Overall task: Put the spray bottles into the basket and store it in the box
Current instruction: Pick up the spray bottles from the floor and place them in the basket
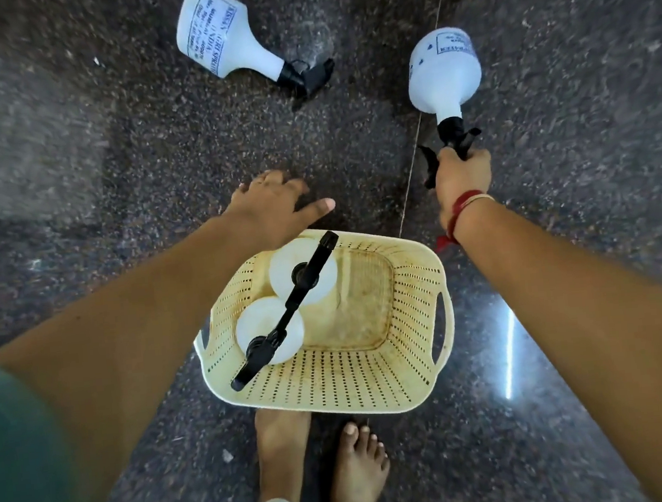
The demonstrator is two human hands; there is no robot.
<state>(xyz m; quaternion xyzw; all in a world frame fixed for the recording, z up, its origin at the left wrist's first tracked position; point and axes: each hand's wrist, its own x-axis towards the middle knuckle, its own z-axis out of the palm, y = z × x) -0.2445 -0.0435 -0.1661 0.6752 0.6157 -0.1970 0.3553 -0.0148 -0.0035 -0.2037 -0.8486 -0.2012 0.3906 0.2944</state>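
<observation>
A cream perforated basket [372, 375] stands on the dark granite floor in front of my feet. Two white spray bottles [280, 279] stand upright in its left half, black trigger heads on top. My right hand [462, 177] grips the black head of a third white spray bottle [444, 72], held out beyond the basket's far right corner. My left hand [273, 205] hovers with fingers spread just past the basket's far rim, holding nothing. Another white spray bottle [223, 40] lies on its side on the floor farther away.
My two bare feet [320, 464] stand just behind the basket. A thin seam line [413, 155] runs across the speckled floor. A bright light reflection [510, 355] shows on the floor at the right. No box is in view.
</observation>
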